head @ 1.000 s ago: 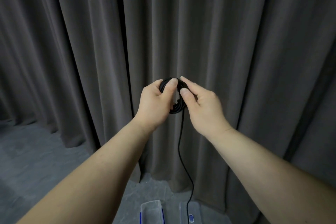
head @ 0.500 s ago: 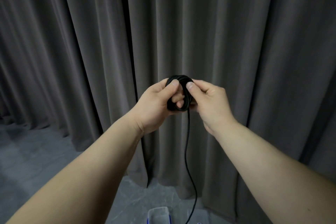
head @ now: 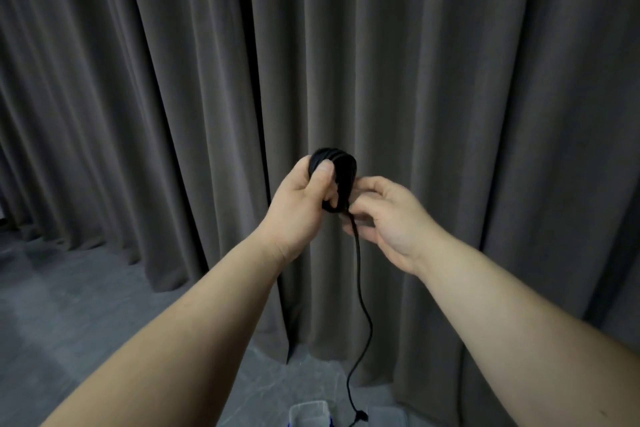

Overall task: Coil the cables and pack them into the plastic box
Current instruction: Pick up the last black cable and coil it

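Note:
A black cable coil (head: 341, 168) is held up in front of the curtain. My left hand (head: 304, 204) grips the coil, thumb pressed on its front. Just to the right, my right hand (head: 384, 215) pinches the loose strand where it leaves the coil's bottom. The free cable tail (head: 362, 308) hangs down in a curve, and its plug end (head: 360, 419) dangles near the bottom edge. A clear plastic box (head: 310, 414) with blue clips shows at the bottom edge, mostly cut off.
A dark grey pleated curtain (head: 346, 45) fills the background. Grey stone-like floor (head: 69, 305) spreads at the lower left. A second clear plastic piece (head: 388, 418) lies right of the box.
The loose tail has shortened and its plug end now hangs in view. My right hand slid from the coil's top down to its bottom. Both hands shifted slightly right.

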`<action>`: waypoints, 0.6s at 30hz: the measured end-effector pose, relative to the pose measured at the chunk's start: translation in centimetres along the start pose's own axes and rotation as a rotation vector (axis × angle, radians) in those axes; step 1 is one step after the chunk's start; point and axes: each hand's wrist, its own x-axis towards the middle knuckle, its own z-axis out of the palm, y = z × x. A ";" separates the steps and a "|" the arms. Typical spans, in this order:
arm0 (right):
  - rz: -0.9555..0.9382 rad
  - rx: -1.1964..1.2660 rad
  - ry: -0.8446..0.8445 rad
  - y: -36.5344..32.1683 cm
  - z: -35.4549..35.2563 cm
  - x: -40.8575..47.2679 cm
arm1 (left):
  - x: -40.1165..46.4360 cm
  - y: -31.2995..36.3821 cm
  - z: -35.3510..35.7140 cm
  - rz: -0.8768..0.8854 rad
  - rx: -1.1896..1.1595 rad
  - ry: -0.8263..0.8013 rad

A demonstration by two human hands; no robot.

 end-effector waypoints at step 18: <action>-0.403 -0.943 -0.098 -3.8 2.1 -0.6 | 0.4 -1.0 -2.2 -0.127 0.145 0.000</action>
